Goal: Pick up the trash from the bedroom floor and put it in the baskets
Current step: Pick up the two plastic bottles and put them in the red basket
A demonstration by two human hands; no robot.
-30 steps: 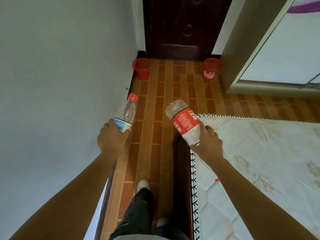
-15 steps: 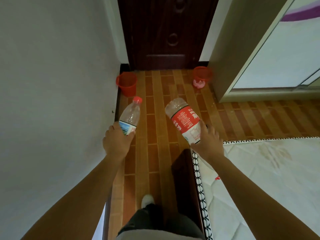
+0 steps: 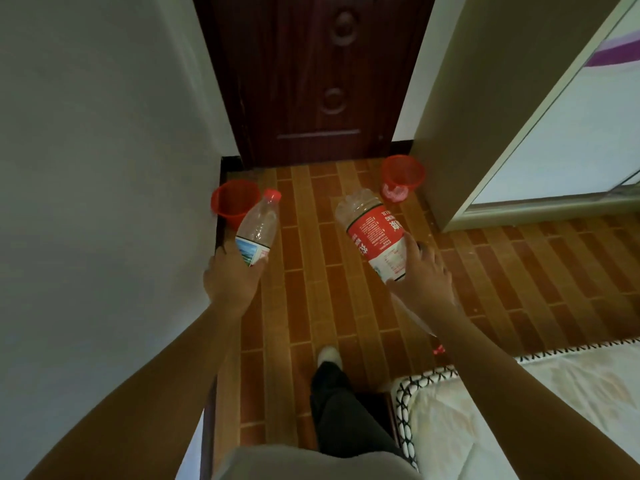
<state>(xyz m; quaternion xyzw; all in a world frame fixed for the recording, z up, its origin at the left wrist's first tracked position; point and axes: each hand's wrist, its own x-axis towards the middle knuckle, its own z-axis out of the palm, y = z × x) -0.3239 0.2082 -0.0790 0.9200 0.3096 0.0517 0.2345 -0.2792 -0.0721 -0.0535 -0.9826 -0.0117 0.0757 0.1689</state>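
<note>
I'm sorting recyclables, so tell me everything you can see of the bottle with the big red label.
The clear plastic bottle with the red label is larger than the other bottle held. Its label carries white print, turning white lower down. It is held base forward, tilted up and left, off the floor. The right hand grips its lower part, hiding its neck and cap. It looks empty. Nothing else touches it.

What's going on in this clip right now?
A person stands facing a dark wooden door with an empty plastic bottle in each hand. The left hand grips a clear red-capped bottle; the right hand holds a larger red-labelled bottle. Two red plastic baskets stand on the floor ahead, either side of the door. Neither bottle is in a basket yet.
</note>
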